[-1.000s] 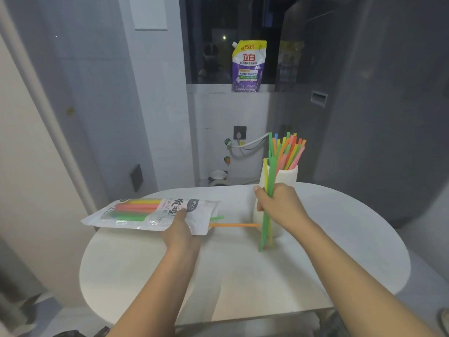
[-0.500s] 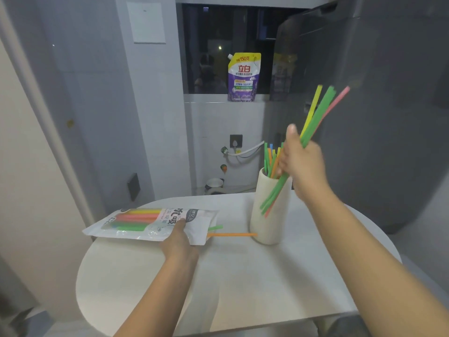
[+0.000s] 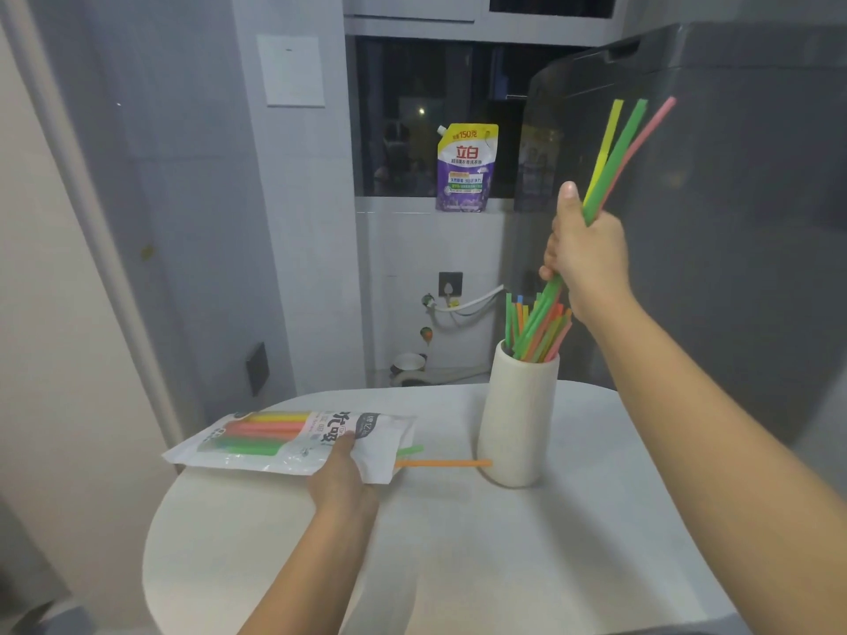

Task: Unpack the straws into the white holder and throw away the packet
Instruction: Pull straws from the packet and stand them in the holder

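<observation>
while the right hand (image 3: 584, 256) grips a tilted bunch of straws (image 3: 616, 158) with lower ends dipping into the white holder (image 3: 520, 419), the loading step looks underway; the left hand (image 3: 341, 474) pinches the packet (image 3: 293, 440) at 9 o'clock of the holder; next, release the bunch so it drops in

A white rounded surface (image 3: 458, 566) fills the near part of the scene. Far behind it, a purple and yellow refill pouch (image 3: 464, 169) stands upright on the window ledge (image 3: 398, 204), against a dark window (image 3: 412, 116). A grey appliance (image 3: 733, 222) stands at the right. Low on the far wall, a white hose (image 3: 472, 304) runs from a socket plate (image 3: 450, 283). A white panel (image 3: 293, 71) is fixed high on the left wall.
</observation>
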Demonstrator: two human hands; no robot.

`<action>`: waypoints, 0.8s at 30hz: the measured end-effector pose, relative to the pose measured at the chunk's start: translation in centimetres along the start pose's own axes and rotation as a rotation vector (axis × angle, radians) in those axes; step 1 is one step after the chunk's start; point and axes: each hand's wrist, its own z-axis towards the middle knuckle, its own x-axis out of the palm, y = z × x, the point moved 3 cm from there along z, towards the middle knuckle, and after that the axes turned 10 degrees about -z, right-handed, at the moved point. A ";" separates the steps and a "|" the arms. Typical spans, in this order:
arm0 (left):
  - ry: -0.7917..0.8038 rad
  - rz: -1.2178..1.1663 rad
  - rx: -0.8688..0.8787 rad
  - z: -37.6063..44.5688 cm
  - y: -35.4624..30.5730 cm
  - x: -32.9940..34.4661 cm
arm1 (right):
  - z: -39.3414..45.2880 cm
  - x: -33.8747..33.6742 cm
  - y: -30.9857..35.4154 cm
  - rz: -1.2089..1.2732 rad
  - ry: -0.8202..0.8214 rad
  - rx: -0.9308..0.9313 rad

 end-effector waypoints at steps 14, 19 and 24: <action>0.017 0.015 -0.018 0.1 -0.2 0.2 | -1.5 1.2 -3.9 -0.633 -0.099 -0.274; 0.030 0.014 -0.018 0.1 -0.1 0.3 | -1.6 1.4 -5.2 -0.907 -0.026 -0.264; 0.033 0.002 -0.027 -0.1 -0.2 0.3 | -2.2 1.2 -5.3 -0.743 -0.024 -0.343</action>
